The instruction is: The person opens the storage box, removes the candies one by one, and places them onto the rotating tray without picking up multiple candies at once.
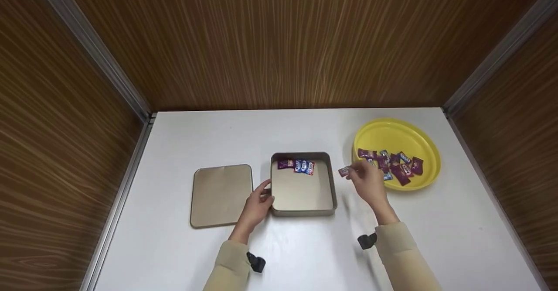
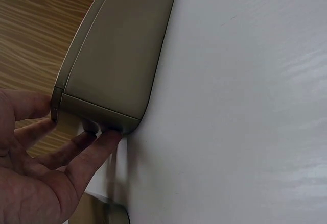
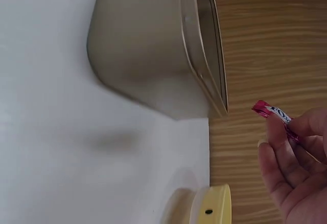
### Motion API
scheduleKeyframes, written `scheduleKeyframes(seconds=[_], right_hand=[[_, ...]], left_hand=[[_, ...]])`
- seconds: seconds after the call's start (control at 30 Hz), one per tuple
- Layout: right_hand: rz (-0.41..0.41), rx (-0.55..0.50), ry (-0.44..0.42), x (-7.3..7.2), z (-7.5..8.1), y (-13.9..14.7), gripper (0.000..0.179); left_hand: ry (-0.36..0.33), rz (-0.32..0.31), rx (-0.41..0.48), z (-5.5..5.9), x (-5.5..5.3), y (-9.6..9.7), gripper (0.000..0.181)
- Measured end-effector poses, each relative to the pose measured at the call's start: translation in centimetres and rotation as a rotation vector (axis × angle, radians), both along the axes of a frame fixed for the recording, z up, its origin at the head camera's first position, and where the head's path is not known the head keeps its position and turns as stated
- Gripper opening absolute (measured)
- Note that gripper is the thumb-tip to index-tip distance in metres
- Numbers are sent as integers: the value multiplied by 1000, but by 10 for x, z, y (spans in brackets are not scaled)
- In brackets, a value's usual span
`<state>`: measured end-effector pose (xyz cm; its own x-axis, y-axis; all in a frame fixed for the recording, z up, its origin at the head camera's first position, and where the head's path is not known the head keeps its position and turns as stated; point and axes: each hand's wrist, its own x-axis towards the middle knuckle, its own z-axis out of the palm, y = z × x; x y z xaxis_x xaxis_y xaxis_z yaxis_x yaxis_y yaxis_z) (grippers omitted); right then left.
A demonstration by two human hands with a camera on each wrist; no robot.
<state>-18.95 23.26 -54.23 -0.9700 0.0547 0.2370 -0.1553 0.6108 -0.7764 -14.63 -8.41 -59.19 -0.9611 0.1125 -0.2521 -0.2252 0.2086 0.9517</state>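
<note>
A square gold-toned metal tin (image 1: 303,213), without a lid on it, stands mid-table. Inside, along its back left, lie a purple wrapped candy (image 1: 285,164) and several blue and red candies (image 1: 304,166) side by side. My left hand (image 1: 255,207) touches the tin's left side near the front corner; in the left wrist view, its spread fingertips meet the tin's end wall (image 2: 99,109). Pinched between my right thumb and fingers is a small pink-red wrapped candy (image 3: 273,113). My right hand (image 1: 367,182) is between the tin and the yellow round tray (image 1: 429,151).
A flat gold lid (image 1: 221,195) lies left of the tin. The yellow tray holds several purple, blue and pink candies (image 1: 399,169). Wood-grain panels (image 1: 287,42) rise behind and at both sides of the white table (image 1: 296,251).
</note>
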Motion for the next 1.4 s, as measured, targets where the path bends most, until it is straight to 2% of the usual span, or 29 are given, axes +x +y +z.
scheduleKeyframes(seconds=[0.2,0.37,0.47,0.63,0.83,0.97,1.03,1.2,1.3,1.4], right_hand=[[-136,24,-6,-4,-2,27,3],[-250,29,-82,-10,-3,48,11],[-304,-32,-143,-14,-4,57,14],[-358,-246,-253,-23,-4,70,22],[-464,-309,-323,-35,-4,83,29],[-490,-468,-355,-41,-7,92,27],[-503,-515,-367,-44,-10,97,25],[-536,-531,-374,-48,-15,103,21],[-499,-532,-370,-50,-18,104,32],[-446,-452,-379,-52,-20,103,44]], left_hand=[[14,-1,-1,-1,0,0,54],[14,1,-6,-1,1,-1,53],[19,3,-10,0,1,-2,53],[32,4,-6,0,1,-2,53],[16,16,-15,0,1,-1,53],[6,18,-8,1,1,0,53],[8,16,-7,2,1,0,53],[16,1,-6,3,2,0,54],[22,-9,7,2,1,-1,54],[30,-12,5,1,1,-1,54]])
